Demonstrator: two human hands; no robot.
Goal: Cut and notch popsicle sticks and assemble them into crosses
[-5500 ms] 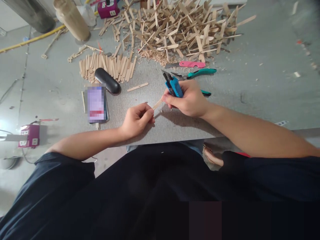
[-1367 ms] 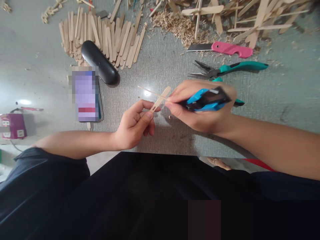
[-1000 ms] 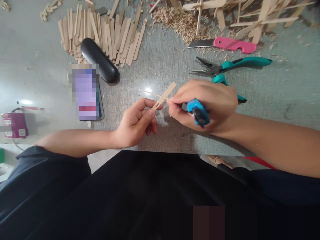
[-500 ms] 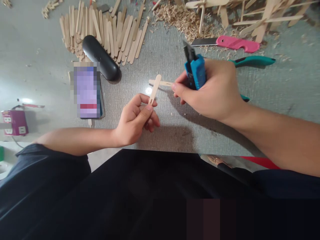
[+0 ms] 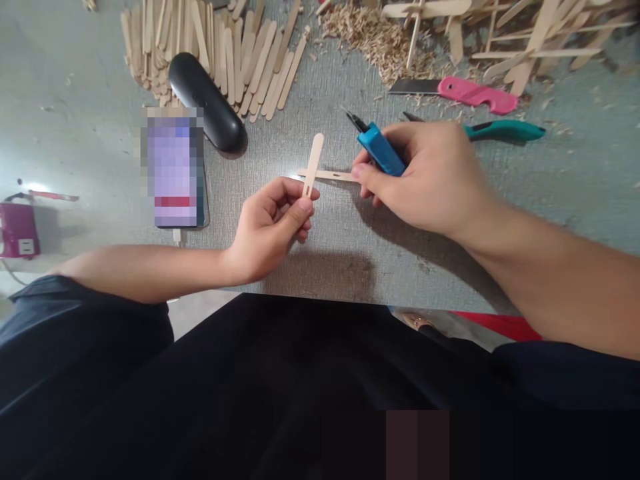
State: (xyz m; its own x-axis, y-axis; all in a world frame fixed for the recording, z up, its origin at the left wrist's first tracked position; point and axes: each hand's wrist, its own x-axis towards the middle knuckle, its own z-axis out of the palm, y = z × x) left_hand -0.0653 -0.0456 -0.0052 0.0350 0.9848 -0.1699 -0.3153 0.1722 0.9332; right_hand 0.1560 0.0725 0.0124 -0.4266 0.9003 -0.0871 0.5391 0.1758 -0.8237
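Note:
My left hand (image 5: 273,223) pinches the lower end of a slotted wooden stick (image 5: 313,162) that points up and away from me. My right hand (image 5: 425,179) is closed around a blue-handled cutter (image 5: 376,142), its black tip aimed up and left. The same hand's fingertips pinch a second slotted stick (image 5: 330,175) lying crosswise. The two sticks cross just above my left fingers, over the grey table (image 5: 100,153).
A black case (image 5: 207,110) and a phone (image 5: 174,167) lie to the left, beside a heap of plain sticks (image 5: 230,47). A pink utility knife (image 5: 460,92), teal pliers (image 5: 500,129), shavings (image 5: 370,40) and crossed stick pieces (image 5: 500,33) lie at the back right.
My right hand turned the cutter from sideways to pointing up and left. It exchanged a thin sliver for a second stick, now crossing the one in my left hand.

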